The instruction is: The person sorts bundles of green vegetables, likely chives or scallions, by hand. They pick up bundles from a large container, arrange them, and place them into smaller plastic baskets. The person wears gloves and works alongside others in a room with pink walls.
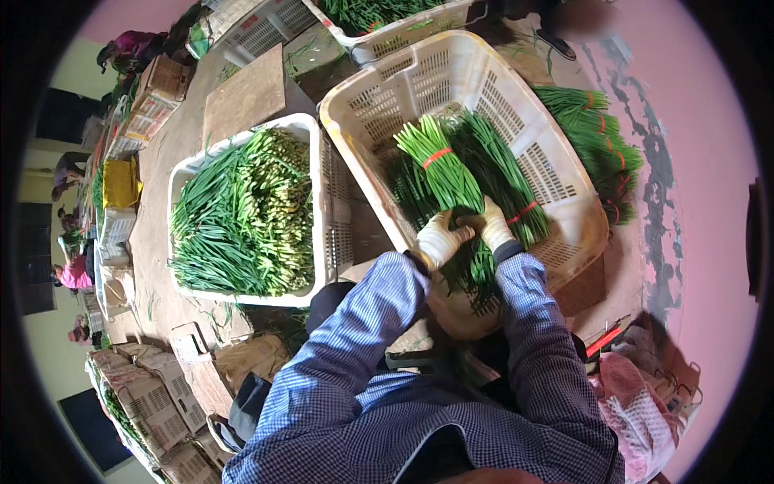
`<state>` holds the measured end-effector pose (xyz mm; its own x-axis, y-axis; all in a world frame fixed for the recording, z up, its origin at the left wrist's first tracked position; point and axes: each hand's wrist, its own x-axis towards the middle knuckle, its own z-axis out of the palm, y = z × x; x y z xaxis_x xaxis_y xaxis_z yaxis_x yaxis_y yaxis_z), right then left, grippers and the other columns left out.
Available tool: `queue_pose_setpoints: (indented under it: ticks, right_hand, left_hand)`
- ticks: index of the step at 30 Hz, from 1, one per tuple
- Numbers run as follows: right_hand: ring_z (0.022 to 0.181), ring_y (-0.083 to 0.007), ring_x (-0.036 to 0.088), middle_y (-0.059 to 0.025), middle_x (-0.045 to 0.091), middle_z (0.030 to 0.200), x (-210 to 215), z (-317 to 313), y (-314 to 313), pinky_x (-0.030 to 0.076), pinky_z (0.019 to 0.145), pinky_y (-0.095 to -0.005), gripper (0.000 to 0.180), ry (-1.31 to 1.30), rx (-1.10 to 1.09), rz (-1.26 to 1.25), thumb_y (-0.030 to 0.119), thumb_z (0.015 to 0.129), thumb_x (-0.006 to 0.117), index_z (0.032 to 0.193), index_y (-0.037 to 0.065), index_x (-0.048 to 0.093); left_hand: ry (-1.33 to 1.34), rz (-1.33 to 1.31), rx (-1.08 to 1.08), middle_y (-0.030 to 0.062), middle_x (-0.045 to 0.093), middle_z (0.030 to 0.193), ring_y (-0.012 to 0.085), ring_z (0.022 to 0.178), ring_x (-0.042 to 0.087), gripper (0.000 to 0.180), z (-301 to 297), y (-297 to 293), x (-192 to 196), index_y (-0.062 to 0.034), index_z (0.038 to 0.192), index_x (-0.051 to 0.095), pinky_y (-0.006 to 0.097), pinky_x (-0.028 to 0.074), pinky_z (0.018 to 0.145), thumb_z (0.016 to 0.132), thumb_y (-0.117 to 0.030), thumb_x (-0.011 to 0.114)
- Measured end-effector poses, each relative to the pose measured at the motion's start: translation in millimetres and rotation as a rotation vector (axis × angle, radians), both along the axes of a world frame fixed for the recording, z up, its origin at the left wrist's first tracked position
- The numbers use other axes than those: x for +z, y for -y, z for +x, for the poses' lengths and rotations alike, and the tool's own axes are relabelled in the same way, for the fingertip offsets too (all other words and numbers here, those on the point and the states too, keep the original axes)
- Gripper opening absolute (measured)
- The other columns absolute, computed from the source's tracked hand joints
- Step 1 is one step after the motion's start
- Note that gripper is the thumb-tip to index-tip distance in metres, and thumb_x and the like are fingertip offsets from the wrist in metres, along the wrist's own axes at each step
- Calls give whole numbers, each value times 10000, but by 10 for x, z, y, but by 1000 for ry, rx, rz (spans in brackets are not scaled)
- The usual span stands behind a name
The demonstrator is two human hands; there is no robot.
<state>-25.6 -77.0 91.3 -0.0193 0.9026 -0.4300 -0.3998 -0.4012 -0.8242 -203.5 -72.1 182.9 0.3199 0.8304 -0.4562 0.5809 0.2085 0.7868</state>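
A bunch of green chives (442, 165), tied with a red band near its pale cut ends, lies slanted within a large beige slatted crate (367, 157). My left hand (439, 240), in a whitish glove, is closed around the bunch's lower, leafy part. Opposite it, my right hand (490, 225), gloved too, grips the same bunch from the right, thumbs close together. The leaf tips hang down below my hands. Another banded bunch of chives (504, 161) rests in the crate just to the right, with darker leaves underneath.
On the left stands a white crate (317, 202) heaped with chives (222, 226). Several banded bunches (601, 149) lie by the pink wall. Ahead is another filled crate (411, 39). A pink bag (633, 403) sits at lower right. Stacked crates (157, 395) and several people (76, 276) are at far left.
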Motion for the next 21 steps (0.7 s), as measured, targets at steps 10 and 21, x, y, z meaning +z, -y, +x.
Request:
queue_pose_setpoints:
  ticks: [10, 21]
  right_hand:
    - [1185, -224, 612, -117, 667, 1287, -718, -281, -659, 446, 1063, -302, 920, 569, 139, -5, 84, 630, 938, 1418, -2, 470]
    - [1273, -411, 553, -218, 500, 1468, -1196, -1187, -1025, 487, 1049, -448, 1009, 956, 467, -130, 229, 796, 831, 1602, 122, 233]
  left_hand:
    - [-451, 817, 230, 273, 446, 1443, 433, 1276, 500, 989, -1015, -959, 220, -24, 1530, 308, 490, 446, 1064, 736, -227, 861]
    - [-321, 566, 333, 271, 443, 1305, 410, 1152, 545, 958, -1057, -925, -203, -12, 1609, 42, 410, 476, 985, 848, 50, 621]
